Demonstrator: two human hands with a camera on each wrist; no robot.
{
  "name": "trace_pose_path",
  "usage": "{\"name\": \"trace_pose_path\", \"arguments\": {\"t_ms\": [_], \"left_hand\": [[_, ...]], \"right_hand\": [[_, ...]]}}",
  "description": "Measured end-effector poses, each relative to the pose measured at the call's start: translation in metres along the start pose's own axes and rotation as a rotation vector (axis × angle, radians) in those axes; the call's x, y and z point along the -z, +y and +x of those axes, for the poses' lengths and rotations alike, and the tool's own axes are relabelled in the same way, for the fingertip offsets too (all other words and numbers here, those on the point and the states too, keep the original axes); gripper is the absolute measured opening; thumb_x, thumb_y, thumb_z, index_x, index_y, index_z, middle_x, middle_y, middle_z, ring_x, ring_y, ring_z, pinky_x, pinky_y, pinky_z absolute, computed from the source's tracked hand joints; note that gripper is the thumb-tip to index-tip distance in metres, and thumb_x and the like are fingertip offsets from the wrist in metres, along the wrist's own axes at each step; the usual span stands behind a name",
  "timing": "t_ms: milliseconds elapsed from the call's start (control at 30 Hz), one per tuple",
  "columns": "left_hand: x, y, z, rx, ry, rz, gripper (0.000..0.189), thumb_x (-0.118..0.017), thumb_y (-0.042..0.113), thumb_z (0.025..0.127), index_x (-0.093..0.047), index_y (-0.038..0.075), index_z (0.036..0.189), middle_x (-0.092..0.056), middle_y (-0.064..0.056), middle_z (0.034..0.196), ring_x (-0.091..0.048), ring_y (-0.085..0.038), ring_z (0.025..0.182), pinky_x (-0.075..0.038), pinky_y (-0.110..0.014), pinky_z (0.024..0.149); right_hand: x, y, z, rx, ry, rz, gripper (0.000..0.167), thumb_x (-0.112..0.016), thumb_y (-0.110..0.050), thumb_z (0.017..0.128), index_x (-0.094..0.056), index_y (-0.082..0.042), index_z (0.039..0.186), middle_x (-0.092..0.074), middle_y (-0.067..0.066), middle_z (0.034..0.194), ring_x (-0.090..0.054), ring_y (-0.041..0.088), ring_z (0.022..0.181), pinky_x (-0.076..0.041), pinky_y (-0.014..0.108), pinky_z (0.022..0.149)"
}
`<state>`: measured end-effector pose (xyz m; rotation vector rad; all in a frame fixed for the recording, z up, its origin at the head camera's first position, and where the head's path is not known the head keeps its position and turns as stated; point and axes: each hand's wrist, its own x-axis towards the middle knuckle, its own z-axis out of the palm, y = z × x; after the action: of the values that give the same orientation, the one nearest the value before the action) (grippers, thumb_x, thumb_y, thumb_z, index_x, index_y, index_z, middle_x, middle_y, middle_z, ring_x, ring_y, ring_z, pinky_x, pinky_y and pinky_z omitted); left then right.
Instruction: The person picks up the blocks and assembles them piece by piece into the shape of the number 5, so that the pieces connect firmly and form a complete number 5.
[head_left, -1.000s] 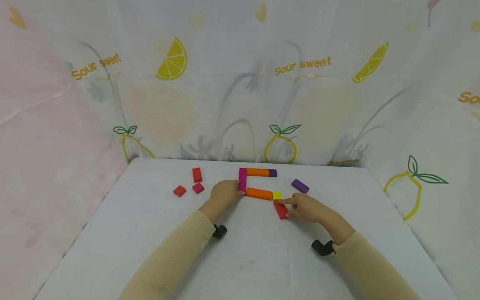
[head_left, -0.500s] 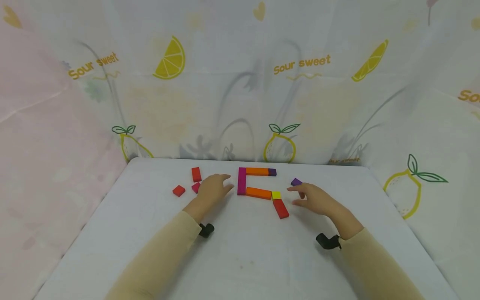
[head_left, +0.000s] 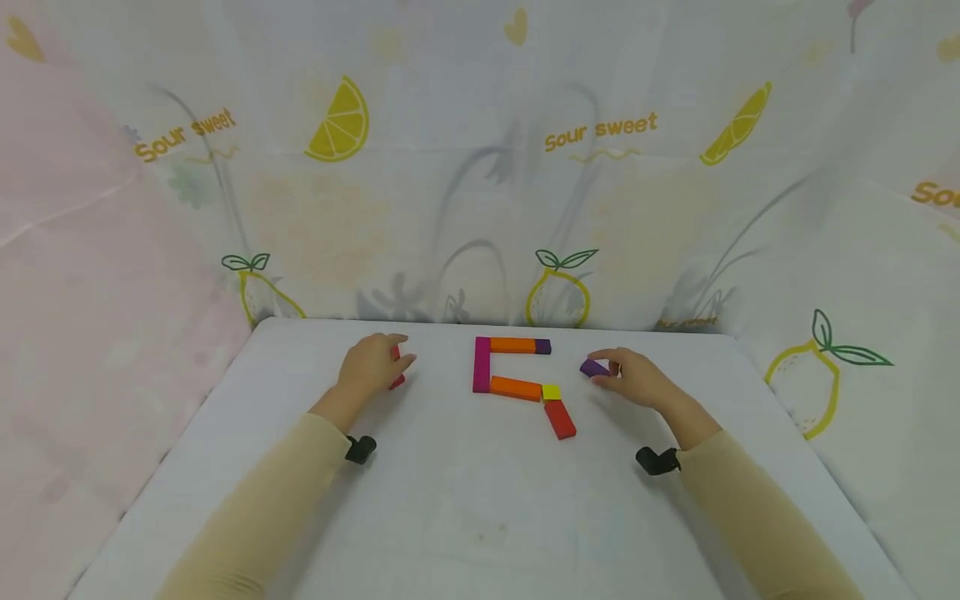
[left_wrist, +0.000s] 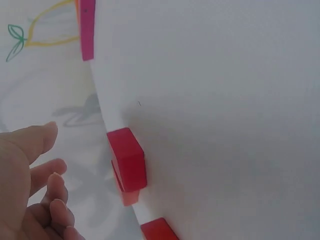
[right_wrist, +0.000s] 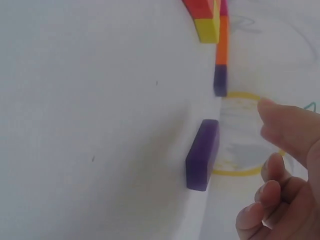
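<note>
My left hand (head_left: 366, 367) hovers above the loose blocks on the left, fingers and thumb apart, holding nothing. It partly hides a red block (head_left: 395, 353) and a pinkish-red cube (head_left: 397, 382). The left wrist view shows that cube (left_wrist: 129, 162) apart from the fingers, with another red block (left_wrist: 160, 230) at the bottom edge. On the right, my right hand (head_left: 637, 379) is spread around a purple block (head_left: 592, 367). In the right wrist view the purple block (right_wrist: 200, 160) lies on the table, with a gap between it and the loosely bent fingers.
Between the hands lies a block outline: a magenta bar (head_left: 482, 365), an upper orange bar (head_left: 513, 345) ending in small purple (head_left: 542, 347), a lower orange bar (head_left: 515, 388), a yellow cube (head_left: 551, 392) and a slanting red block (head_left: 560, 419). A printed cloth (head_left: 450, 200) hangs behind the table.
My left hand has left the magenta bar and moved left over the loose red blocks. The right hand has let go of the slanting red block and moved up and right to the purple block.
</note>
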<state>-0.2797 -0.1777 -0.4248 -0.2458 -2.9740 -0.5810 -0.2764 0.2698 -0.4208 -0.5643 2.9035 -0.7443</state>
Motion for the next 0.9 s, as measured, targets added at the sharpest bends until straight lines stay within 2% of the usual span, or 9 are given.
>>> {"name": "trace_pose_path", "arguments": {"t_ms": [67,133,300,433,567,733,900], "left_hand": [[0.001,-0.008,0.002,0.024,-0.013,-0.020,0.050,-0.068,0.034,0.094,-0.062,0.006,0.135,-0.065,-0.019,0.113,-0.060,-0.038,0.109,-0.050,-0.052,0.090],[0.001,-0.014,0.004,0.047,-0.029,-0.050,0.053,-0.068,0.035,0.094,-0.061,0.006,0.136,-0.061,-0.022,0.120,-0.058,-0.038,0.109,-0.050,-0.051,0.089],[-0.001,-0.028,0.009,0.109,-0.078,-0.116,0.058,-0.067,0.039,0.093,-0.058,0.006,0.139,-0.055,-0.022,0.119,-0.055,-0.036,0.105,-0.050,-0.048,0.086],[-0.003,-0.038,0.016,0.164,-0.139,-0.154,0.065,-0.067,0.043,0.092,-0.051,0.007,0.144,-0.055,-0.022,0.120,-0.053,-0.035,0.108,-0.050,-0.048,0.088],[-0.006,-0.048,0.024,0.196,-0.199,-0.183,0.073,-0.067,0.046,0.091,-0.044,0.006,0.148,-0.055,-0.025,0.129,-0.052,-0.036,0.114,-0.048,-0.050,0.093],[-0.011,-0.060,0.031,0.250,-0.266,-0.238,0.080,-0.067,0.050,0.090,-0.038,0.008,0.152,-0.043,-0.026,0.146,-0.043,-0.040,0.125,-0.044,-0.055,0.100],[-0.014,-0.064,0.034,0.272,-0.287,-0.263,0.082,-0.069,0.051,0.089,-0.037,0.009,0.152,-0.041,-0.027,0.147,-0.042,-0.041,0.125,-0.044,-0.056,0.099]], "right_hand": [[0.000,0.004,0.003,-0.018,0.011,0.010,0.045,-0.072,-0.018,0.093,-0.062,-0.002,0.133,-0.051,0.006,0.082,-0.046,0.020,0.070,-0.039,0.031,0.062],[0.000,0.008,0.005,-0.031,0.018,0.020,0.046,-0.072,-0.019,0.093,-0.062,0.000,0.133,-0.051,0.006,0.081,-0.045,0.019,0.068,-0.038,0.031,0.061],[0.001,0.013,0.010,-0.061,0.014,0.053,0.047,-0.073,-0.021,0.092,-0.061,0.000,0.132,-0.050,0.006,0.080,-0.045,0.018,0.066,-0.037,0.031,0.060],[0.001,0.015,0.015,-0.100,-0.012,0.078,0.048,-0.074,-0.022,0.092,-0.061,-0.001,0.132,-0.049,0.007,0.081,-0.046,0.020,0.068,-0.038,0.032,0.061],[-0.001,0.020,0.018,-0.149,-0.024,0.075,0.047,-0.074,-0.024,0.091,-0.062,-0.002,0.131,-0.049,0.008,0.083,-0.047,0.022,0.072,-0.039,0.032,0.062],[-0.003,0.025,0.022,-0.180,-0.028,0.065,0.047,-0.075,-0.026,0.090,-0.063,-0.002,0.128,-0.050,0.010,0.088,-0.048,0.024,0.077,-0.040,0.033,0.064],[-0.004,0.028,0.024,-0.221,-0.053,0.072,0.048,-0.076,-0.029,0.089,-0.063,-0.004,0.127,-0.052,0.012,0.095,-0.050,0.026,0.083,-0.042,0.034,0.067]]}}
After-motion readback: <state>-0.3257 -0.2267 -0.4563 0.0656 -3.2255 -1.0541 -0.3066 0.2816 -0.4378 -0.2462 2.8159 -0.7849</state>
